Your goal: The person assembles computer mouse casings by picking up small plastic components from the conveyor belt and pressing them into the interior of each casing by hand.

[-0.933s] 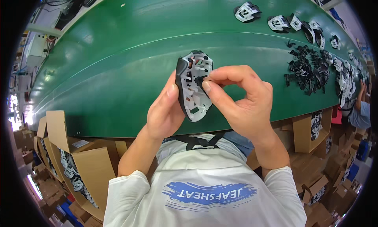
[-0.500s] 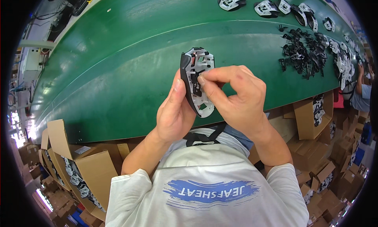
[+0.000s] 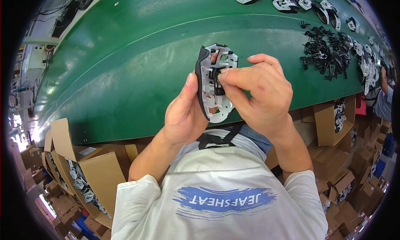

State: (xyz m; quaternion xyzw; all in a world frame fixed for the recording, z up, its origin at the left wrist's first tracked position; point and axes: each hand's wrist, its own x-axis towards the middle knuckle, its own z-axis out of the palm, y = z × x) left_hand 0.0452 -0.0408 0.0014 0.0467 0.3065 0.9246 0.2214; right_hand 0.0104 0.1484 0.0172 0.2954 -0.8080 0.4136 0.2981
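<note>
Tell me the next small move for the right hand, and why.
Probably a gentle press on the black part: the right hand pinches it inside the white-and-black shell, which the left hand holds, and I can't tell whether it is seated.

On my head view, I saw the curved shell [image 3: 205, 76], black outside and white within, held on edge with its ribbed inner face turned rightward. A small black plastic part [image 3: 219, 89] lay against that inside near mid-length, partly covered.
</note>
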